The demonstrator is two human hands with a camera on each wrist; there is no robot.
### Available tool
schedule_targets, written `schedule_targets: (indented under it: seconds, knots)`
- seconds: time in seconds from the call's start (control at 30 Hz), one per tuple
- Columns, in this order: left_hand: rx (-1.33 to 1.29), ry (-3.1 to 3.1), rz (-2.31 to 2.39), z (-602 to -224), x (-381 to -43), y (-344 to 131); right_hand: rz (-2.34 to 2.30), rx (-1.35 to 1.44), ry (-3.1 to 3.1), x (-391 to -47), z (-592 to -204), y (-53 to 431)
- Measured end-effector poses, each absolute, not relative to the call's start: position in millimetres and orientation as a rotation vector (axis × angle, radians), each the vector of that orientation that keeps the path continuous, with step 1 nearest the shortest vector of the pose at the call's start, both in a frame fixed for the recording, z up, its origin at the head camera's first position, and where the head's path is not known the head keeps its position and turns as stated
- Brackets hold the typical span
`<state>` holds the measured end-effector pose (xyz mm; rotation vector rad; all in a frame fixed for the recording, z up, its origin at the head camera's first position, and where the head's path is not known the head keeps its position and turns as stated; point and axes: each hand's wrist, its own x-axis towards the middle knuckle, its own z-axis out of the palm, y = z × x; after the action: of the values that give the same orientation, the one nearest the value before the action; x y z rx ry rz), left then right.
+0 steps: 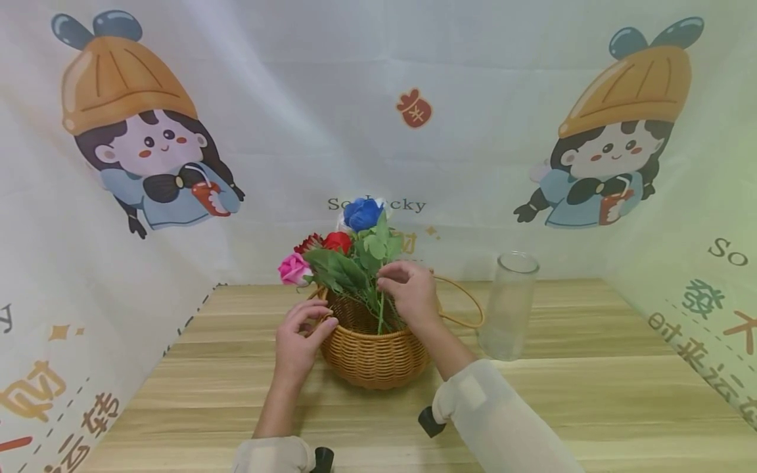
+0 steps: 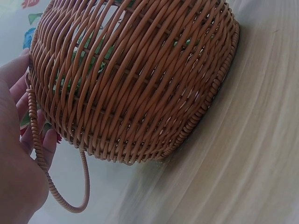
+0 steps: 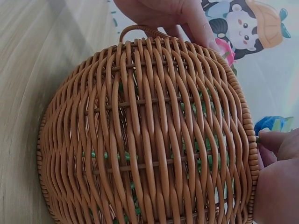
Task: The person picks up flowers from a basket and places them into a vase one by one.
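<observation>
A round wicker basket (image 1: 375, 361) stands on the table with artificial flowers in it. My left hand (image 1: 298, 338) grips the basket's left rim, its thumb at the edge and its fingers curled by the handle (image 2: 60, 198). Over the basket's right side, my right hand (image 1: 414, 295) pinches a leafy green flower stem (image 1: 381, 314) between thumb and fingers; the stem's lower end goes down inside the basket. A blue flower (image 1: 363, 214) rises highest, with white petals behind it. A red rose (image 1: 338, 242), a dark red flower (image 1: 309, 244) and a pink rose (image 1: 294, 269) lean left.
A clear glass vase (image 1: 510, 309) stands upright to the right of the basket. The other handle (image 1: 467, 320) hangs out on the basket's right side, toward the vase. A printed cloth (image 1: 473, 151) hangs behind and beside the wooden table (image 1: 562, 407).
</observation>
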<state>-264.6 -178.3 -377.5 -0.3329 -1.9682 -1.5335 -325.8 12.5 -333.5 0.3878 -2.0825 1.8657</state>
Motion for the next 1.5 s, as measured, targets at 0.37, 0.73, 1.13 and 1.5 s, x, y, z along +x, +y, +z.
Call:
schedule_targets:
  seconds: [0.37, 0.73, 1.13, 1.5]
  knots:
    - [-0.335, -1.963, -1.526, -378, -265, -180, 2.139, 0.31, -2.067, -328, -331, 14]
    - [-0.336, -1.952, -1.544, -377, -265, -179, 2.291, 0.2, -2.154, -323, -317, 19]
    - [-0.324, -1.954, -1.543, -377, -264, -181, 2.239, 0.272, -2.02, -320, -317, 34]
    - [-0.324, -1.954, -1.561, -379, -265, -181, 2.191, 0.254, -1.805, -321, -308, 56]
